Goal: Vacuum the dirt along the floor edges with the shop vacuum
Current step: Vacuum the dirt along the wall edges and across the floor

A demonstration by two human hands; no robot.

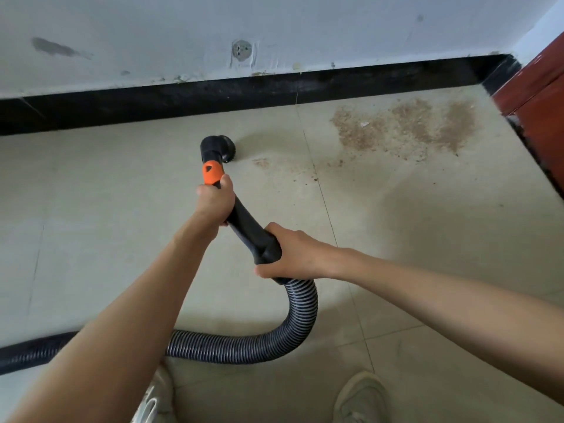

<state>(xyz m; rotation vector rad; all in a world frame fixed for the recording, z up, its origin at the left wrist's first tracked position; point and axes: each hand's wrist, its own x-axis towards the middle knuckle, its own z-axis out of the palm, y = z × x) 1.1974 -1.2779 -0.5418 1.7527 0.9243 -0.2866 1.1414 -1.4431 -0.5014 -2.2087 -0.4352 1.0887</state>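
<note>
**Clearly to the right: the dirt lies off the nozzle's far side**

Broadly, the floor (122, 190) is pale tile running up to a black baseboard (152, 105) under a scuffed white wall (305, 25), with a red-brown door (534, 96) closing the corner at the right. The main dirt patch (406, 126) spreads across the tile near that corner, close to the baseboard and well apart from the vacuum head. A few smaller crumbs (261, 162) lie just beside the head on its right.

The ribbed hose (244, 346) loops from the left edge, past two shoes, and curls up into the black wand (247, 224). The wand's long axis runs from lower right to upper left, ending past an orange collar (211, 174) in a round brush nozzle (221, 148) that sits on or just above the tile, short of the baseboard.

The left hand (213, 203) is clenched around the wand just below the collar, nearest the nozzle. The right hand (290, 254) grasps the wand's thick rear end where the hose joins.

By my reading, the next sweep must carry the nozzle rightward and slightly toward the wall, the left hand steering and the right feeding hose.
</note>
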